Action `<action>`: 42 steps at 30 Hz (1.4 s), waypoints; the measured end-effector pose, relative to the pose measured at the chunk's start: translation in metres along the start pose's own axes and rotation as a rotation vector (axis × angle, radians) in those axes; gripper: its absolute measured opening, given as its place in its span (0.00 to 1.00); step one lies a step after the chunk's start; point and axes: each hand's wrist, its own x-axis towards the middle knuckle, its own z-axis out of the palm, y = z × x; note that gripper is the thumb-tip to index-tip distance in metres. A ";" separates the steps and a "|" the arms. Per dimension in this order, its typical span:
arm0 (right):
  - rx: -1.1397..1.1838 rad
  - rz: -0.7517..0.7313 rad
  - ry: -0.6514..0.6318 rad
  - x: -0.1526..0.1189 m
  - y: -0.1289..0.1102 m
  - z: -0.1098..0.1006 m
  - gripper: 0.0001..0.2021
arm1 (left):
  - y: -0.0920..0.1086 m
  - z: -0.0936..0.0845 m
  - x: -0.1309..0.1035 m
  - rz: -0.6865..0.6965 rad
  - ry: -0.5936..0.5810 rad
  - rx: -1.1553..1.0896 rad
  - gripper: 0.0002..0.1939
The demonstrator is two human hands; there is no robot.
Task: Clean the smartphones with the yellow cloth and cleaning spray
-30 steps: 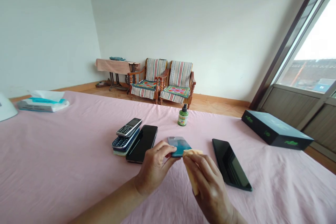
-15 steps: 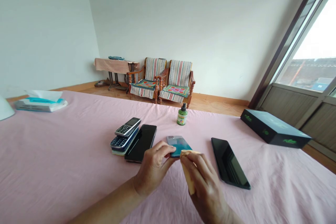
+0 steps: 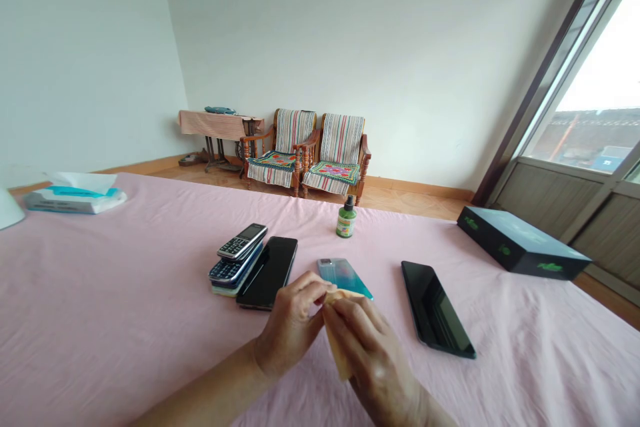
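A blue smartphone point(image 3: 345, 273) shows its glossy back and camera patch, its near end hidden behind my fingers. My left hand point(image 3: 293, 313) is closed at the phone's near left edge, with thumb and index finger pinched together. A folded yellow cloth point(image 3: 338, 350) is gripped in my right hand point(image 3: 373, 350), which presses against the left fingertips at the phone's near end. Left of the hands lies a black smartphone point(image 3: 270, 273), beside a stack of keypad phones point(image 3: 240, 257). To the right, a larger dark phone point(image 3: 437, 310) rests face up.
A green spray bottle point(image 3: 346, 219) stands beyond the blue phone on the pink sheet point(image 3: 150, 313). A black box point(image 3: 523, 243) sits at the far right, and a tissue pack point(image 3: 75, 193) at the far left. Two wooden chairs point(image 3: 333, 170) are by the wall.
My right hand with the cloth has moved left along the phone's near end, up to my left fingertips. More of the phone's right side now shows.
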 end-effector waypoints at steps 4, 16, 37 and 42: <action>-0.027 0.059 0.059 -0.006 0.007 -0.005 0.15 | -0.004 0.001 -0.001 0.028 0.023 -0.036 0.03; 0.075 0.187 0.009 -0.005 0.008 -0.004 0.12 | -0.002 0.005 -0.004 -0.012 -0.025 -0.082 0.03; 0.408 0.620 -0.088 -0.018 0.033 -0.004 0.10 | -0.011 -0.010 -0.006 0.189 -0.528 0.193 0.11; 0.379 0.550 -0.151 -0.020 0.029 0.008 0.09 | -0.007 -0.018 0.001 0.172 -0.589 0.210 0.15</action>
